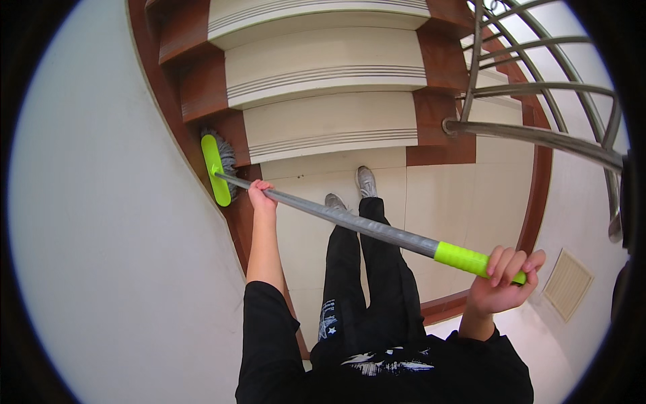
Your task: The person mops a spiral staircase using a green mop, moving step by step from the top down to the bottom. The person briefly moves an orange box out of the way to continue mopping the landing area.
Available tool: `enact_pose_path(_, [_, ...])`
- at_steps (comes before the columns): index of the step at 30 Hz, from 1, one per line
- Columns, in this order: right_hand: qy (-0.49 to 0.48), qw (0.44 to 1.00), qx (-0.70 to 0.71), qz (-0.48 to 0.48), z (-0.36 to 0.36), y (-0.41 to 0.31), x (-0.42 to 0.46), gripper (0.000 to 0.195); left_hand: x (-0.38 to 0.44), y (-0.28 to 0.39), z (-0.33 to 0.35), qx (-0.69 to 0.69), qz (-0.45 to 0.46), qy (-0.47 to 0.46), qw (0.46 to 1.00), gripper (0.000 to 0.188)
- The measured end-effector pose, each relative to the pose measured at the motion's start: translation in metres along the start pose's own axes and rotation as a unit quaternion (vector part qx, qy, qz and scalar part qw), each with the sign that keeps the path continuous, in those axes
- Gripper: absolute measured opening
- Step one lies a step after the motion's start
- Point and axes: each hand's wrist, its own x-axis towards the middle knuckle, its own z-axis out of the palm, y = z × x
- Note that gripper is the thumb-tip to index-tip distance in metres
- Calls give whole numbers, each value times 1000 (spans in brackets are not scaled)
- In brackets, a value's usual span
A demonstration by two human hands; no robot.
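A broom (348,219) with a grey pole and a lime-green grip slants across the view in both my hands. My left hand (263,194) is closed around the pole a short way from the head. At the far end, my right hand (510,275) wraps the green grip. The broom's green head (216,170), with grey bristles on its right side, lies at the left end of the lowest steps, close to the wall. Part of the bristles is hidden behind the head.
Cream stair treads (330,118) with dark grooved lines and red-brown ends rise ahead. A curved metal railing (535,132) stands at the right. The white wall (116,202) is close on my left. A vent grille (569,285) sits in the right wall. My shoes (366,183) are on the tiled landing.
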Motion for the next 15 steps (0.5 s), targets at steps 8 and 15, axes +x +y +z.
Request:
enact_pose_path(8, [-58,989,132,36,-34,-6,-10,25,9,3,-14,83,21,66,994,29])
enact_pose_path(15, [290,926,148,189,-294,-13,21,19,1,-214,-26,374,142,110,910,22])
